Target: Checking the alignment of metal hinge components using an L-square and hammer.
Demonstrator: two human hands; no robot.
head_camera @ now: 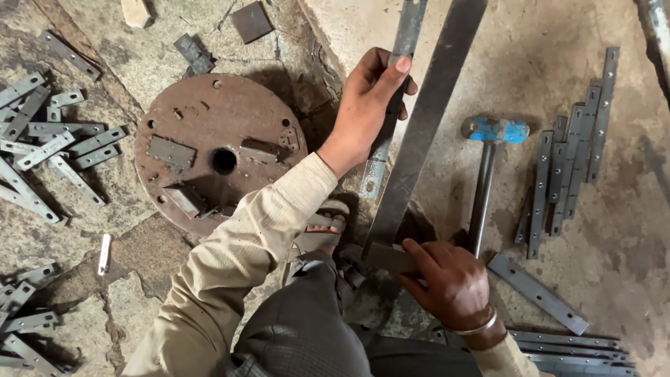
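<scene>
The long flat steel bar (426,126) runs off the top edge, so its far end is out of sight, and its near end slips under the right hand (450,283). The narrower metal strip (391,105) is cut off at the top too, its middle covered by the left hand (370,105). Bottom right, the stacked strips (572,349) spill past the frame. The sandalled foot (324,227) is half buried under the sleeve (237,258) and knee.

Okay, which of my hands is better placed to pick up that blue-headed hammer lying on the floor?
Probably the right hand: it sits beside the lower end of the hammer handle, only pinching a small metal piece. The left hand is farther off, gripping the narrow metal strip.
</scene>
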